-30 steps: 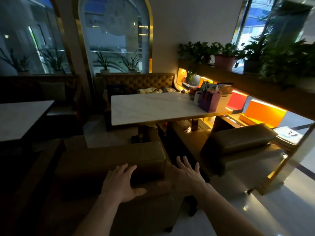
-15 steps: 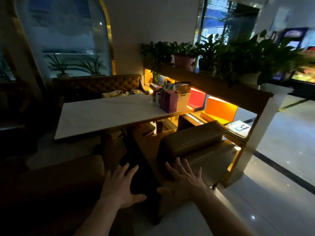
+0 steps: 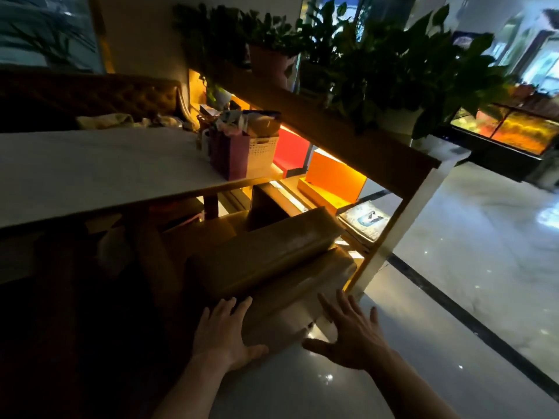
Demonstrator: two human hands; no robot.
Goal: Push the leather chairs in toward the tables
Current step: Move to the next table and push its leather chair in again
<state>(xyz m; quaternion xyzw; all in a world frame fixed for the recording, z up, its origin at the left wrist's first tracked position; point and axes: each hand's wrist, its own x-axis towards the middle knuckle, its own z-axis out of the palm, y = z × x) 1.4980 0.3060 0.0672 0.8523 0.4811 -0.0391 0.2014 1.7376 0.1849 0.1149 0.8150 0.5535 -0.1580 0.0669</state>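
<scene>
A tan leather chair (image 3: 272, 261) stands in front of me with its seat partly under the white marble table (image 3: 90, 176). Its padded backrest faces me. My left hand (image 3: 223, 334) lies flat, fingers spread, against the lower left of the chair's back. My right hand (image 3: 351, 331) is spread open at the chair's right rear corner, and I cannot tell whether it touches the leather. Neither hand grips anything.
A wooden divider shelf (image 3: 363, 146) with potted plants (image 3: 393, 71) runs along the chair's right side, its white post (image 3: 390, 243) close to the chair. A purple bag (image 3: 230, 155) and white basket sit on the table. Glossy floor (image 3: 453, 297) spreads right. A tufted sofa (image 3: 90, 95) stands behind.
My view has swung right, away from the left chair to the right one. Both hands have moved with it and now sit at the right chair's back.
</scene>
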